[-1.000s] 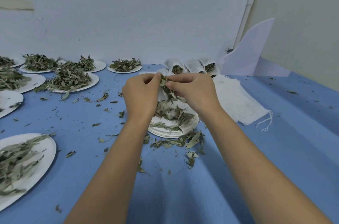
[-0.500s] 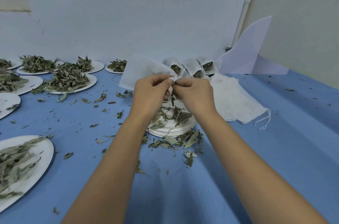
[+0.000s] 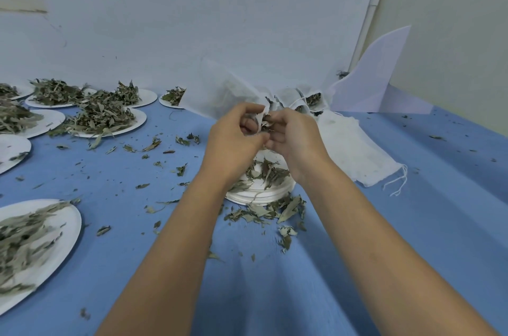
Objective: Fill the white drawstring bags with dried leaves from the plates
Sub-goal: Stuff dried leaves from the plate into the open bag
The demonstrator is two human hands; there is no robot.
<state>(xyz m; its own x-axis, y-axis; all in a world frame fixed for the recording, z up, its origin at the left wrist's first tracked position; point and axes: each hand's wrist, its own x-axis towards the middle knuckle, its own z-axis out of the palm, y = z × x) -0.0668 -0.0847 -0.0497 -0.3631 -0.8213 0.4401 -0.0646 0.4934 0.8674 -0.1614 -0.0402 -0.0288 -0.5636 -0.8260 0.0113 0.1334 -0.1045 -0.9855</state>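
**White drawstring bag (image 3: 220, 90) pinched at the mouth, leaves at the opening**

The left hand (image 3: 236, 137) curls its thumb and fingers round the rim of the bag's mouth and pinches the cloth. The right hand (image 3: 294, 140), close against it, pinches a small tuft of dried leaves (image 3: 266, 119) right at that opening. How far the right fingertips reach inside cannot be told.

From the mouth the bag's long axis runs up and away to the left, with its closed end raised above the table. The opening therefore faces the right hand, which is the one placed to push. On that reading, the leaves need to travel leftward and upward along the bag.

Directly beneath both hands a stack of white plates (image 3: 261, 194) carries a thin remainder of leaves, and more lie spilled on the blue cloth (image 3: 412, 225) just in front. Filled bags (image 3: 310, 100) stand behind the hands, and flat empty bags (image 3: 354, 151) lie just to the right. Heaped plates (image 3: 110, 126) sit well to the left.
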